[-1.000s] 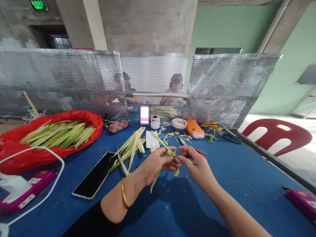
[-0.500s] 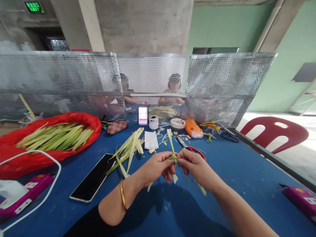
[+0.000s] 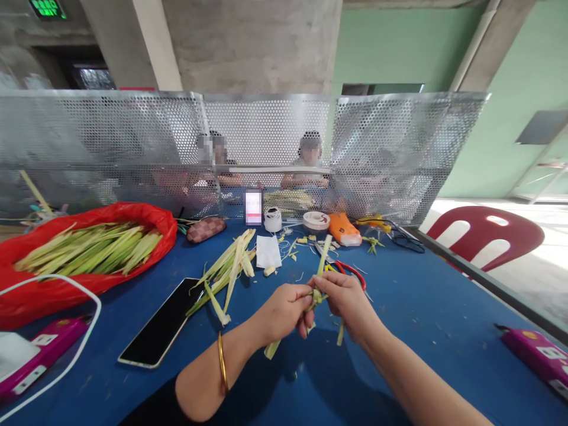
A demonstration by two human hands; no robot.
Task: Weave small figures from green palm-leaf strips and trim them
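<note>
My left hand (image 3: 282, 310) and my right hand (image 3: 347, 297) meet above the blue table (image 3: 399, 307), both pinched on a folded pale green leaf strip (image 3: 322, 260). One end of the strip points up and away, other ends hang below my fingers. A gold bangle (image 3: 222, 370) circles my left wrist. Red-handled scissors (image 3: 350, 269) lie just beyond my right hand. A loose pile of leaf strips (image 3: 228, 266) lies to the left of my hands, next to a black phone (image 3: 162, 322).
A red bag of green leaves (image 3: 84, 248) sits far left. Pink device with white cable (image 3: 35, 349) near left; another pink device (image 3: 536, 355) right. Thread spool (image 3: 273, 219), tape roll (image 3: 316, 220), orange tool (image 3: 344, 229) stand by the perforated metal screen (image 3: 133, 148); people sit behind it. Red chair (image 3: 488, 234) at right.
The upright end of the strip has swung from leaning left to pointing up and right. Both hands have turned the strip and kept their pinch on it.
</note>
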